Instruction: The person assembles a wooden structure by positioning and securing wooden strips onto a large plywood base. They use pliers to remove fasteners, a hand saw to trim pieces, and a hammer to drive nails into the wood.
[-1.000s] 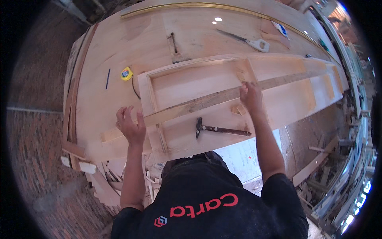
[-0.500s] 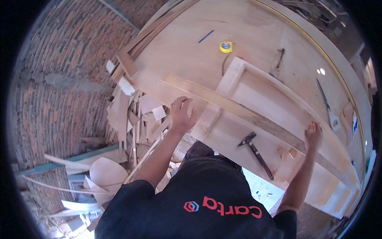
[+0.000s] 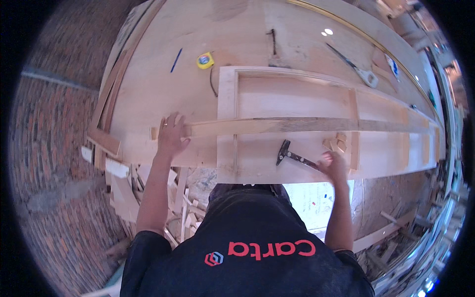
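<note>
A long wooden strip (image 3: pixel 277 124) lies across a wooden frame (image 3: pixel 227 94), its left end reaching past the frame. My left hand (image 3: pixel 171 136) rests over that left end with its fingers apart. Below the strip, a hammer (image 3: pixel 297 158) with a dark head and dark handle lies on the panel within the frame. My right hand (image 3: pixel 334 167) is closed around the handle's end, which it hides. Small wood blocks (image 3: pixel 337 143) sit just beyond my right hand.
A yellow tape measure (image 3: pixel 204 60), a blue pencil-like stick (image 3: pixel 176 60) and a handsaw (image 3: pixel 354 66) lie on the large wooden worktop (image 3: pixel 163 94). Offcuts (image 3: pixel 123 190) are piled beside a brick wall (image 3: pixel 59 143) at left. Paper sheets show below the front edge.
The view has turned, so the frame now runs nearly level. My left hand has moved onto the strip's left end. My right hand has left the strip and come to the hammer handle.
</note>
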Motion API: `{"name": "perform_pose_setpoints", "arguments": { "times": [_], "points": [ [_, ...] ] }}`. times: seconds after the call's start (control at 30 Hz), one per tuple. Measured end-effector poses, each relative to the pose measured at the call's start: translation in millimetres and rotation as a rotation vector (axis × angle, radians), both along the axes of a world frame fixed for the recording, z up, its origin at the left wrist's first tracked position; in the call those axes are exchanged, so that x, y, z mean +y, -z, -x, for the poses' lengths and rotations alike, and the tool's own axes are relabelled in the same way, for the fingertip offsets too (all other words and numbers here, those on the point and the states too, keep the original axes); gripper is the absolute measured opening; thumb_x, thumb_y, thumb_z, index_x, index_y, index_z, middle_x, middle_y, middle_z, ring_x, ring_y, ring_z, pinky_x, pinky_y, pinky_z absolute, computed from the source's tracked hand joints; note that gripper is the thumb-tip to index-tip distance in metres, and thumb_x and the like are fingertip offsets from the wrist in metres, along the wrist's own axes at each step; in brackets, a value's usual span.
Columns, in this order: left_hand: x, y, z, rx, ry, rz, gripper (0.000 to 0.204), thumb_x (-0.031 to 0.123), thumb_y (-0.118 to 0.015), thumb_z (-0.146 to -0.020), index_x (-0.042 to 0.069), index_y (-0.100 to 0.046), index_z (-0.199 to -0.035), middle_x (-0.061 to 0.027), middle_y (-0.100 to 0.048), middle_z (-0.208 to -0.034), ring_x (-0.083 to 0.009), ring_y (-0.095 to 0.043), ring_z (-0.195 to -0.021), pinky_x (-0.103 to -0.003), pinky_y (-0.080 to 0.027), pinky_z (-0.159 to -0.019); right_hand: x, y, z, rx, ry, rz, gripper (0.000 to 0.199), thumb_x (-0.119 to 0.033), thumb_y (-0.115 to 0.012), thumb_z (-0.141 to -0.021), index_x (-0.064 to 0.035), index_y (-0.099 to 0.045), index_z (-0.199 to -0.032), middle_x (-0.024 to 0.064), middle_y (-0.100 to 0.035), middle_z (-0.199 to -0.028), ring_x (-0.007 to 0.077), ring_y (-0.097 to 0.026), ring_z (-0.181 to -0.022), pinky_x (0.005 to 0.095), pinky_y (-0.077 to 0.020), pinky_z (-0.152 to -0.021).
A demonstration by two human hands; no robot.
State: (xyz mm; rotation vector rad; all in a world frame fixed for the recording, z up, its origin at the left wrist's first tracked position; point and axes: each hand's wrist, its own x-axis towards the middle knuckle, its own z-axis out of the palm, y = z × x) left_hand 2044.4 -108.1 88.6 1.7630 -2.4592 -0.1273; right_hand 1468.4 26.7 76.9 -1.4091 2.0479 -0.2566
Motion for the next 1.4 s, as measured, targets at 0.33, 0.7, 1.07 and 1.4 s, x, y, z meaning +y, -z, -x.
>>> {"name": "perform_pose_setpoints", "arguments": {
  "times": [0.33,0.7,1.07,1.4],
  "points": [
    [-40.4,-20.7,44.3,0.164,0.199,-0.187,0.062,0.02,-0.092,-0.068,0.003,-0.066,-0.122,-0.0149,-0.06,-0.116,-0.0353,-0.058,-0.113,-0.046,-0.05,-0.097,39.7,28.5,-78.9,0.354,-0.009,0.205,0.034,-0.024,-0.087,-0.074,-0.0128,-0.069,-0.1,0.0104,-0.067,-0.101,0.0342,-0.062,-0.107,0.0499,-0.0465,-0.095],
    [-46.9,5.3,168.8,0.429,0.336,-0.029,0.062,0.013,-0.089,-0.065,0.001,-0.068,-0.122,-0.0139,-0.058,-0.108,-0.035,-0.058,-0.105,-0.045,-0.048,-0.092,52.3,22.5,-72.4,0.01,0.119,-0.022,0.037,-0.034,-0.079,-0.086,-0.0118,-0.06,-0.109,0.0118,-0.069,-0.105,0.0356,-0.069,-0.101,0.0485,-0.0537,-0.086],
    [-53.9,23.1,220.7,0.493,0.377,-0.047,0.05,0.019,-0.087,-0.068,0.003,-0.069,-0.112,-0.016,-0.063,-0.108,-0.037,-0.061,-0.102,-0.047,-0.05,-0.091,32.9,0.1,-61.5,0.036,-0.042,-0.152,0.036,-0.039,-0.076,-0.086,-0.0133,-0.071,-0.11,0.013,-0.074,-0.106,0.0349,-0.071,-0.104,0.0497,-0.0543,-0.088],
    [-4.7,31.2,244.2,0.314,0.328,0.08,0.078,0.036,-0.076,-0.081,-0.005,-0.052,-0.142,-0.0211,-0.05,-0.146,-0.0368,-0.041,-0.143,-0.054,-0.023,-0.126,63.6,-58.4,-62.0,-0.395,0.343,0.016,0.027,-0.028,-0.065,-0.102,-0.0036,-0.068,-0.113,-0.0011,-0.055,-0.068,0.0076,-0.055,-0.06,0.0256,-0.0454,-0.052]
  ]
}}
